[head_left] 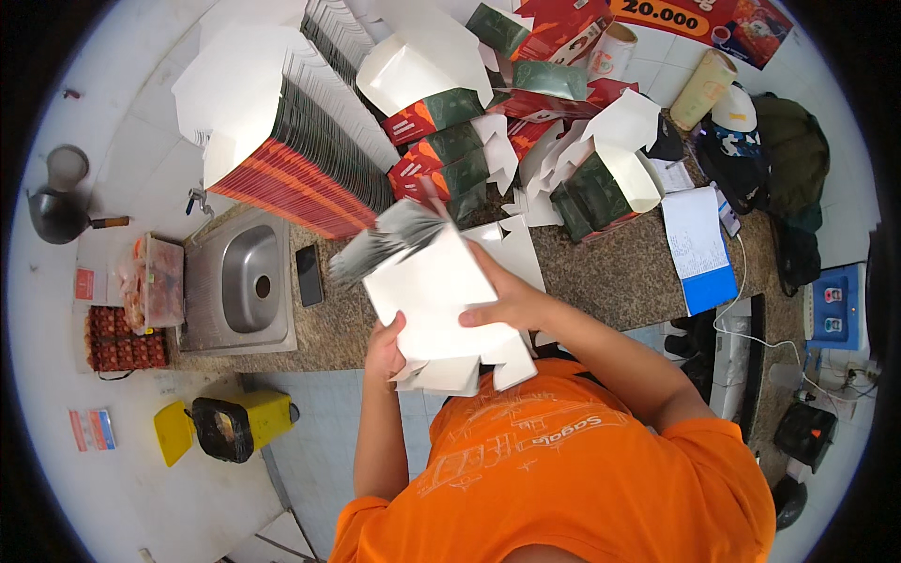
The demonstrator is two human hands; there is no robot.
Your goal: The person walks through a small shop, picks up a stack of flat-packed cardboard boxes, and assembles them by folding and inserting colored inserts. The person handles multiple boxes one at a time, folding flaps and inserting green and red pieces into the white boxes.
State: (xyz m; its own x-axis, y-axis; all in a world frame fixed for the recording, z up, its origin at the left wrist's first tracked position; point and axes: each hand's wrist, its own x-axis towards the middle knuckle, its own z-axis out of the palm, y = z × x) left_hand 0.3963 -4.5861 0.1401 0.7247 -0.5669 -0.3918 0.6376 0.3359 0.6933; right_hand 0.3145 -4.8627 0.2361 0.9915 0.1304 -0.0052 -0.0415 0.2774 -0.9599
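In front of my chest I hold a stack of flat food box blanks, their plain white sides facing up. My left hand grips the lower left edge, thumb on top. My right hand wraps the right edge with its thumb pressed on the white face. The blanks fan apart at the far left corner, where greyish-green edges show. Just beyond stands a tall stack of nested boxes, red and dark green outside. Several formed takeaway boxes lie in a heap behind my hands, and an open box sits to the right.
Left of my hands, a black phone lies beside the steel sink. An open notebook and a cable are on the right. Egg trays and a yellow bin are at the left; caps lie far right.
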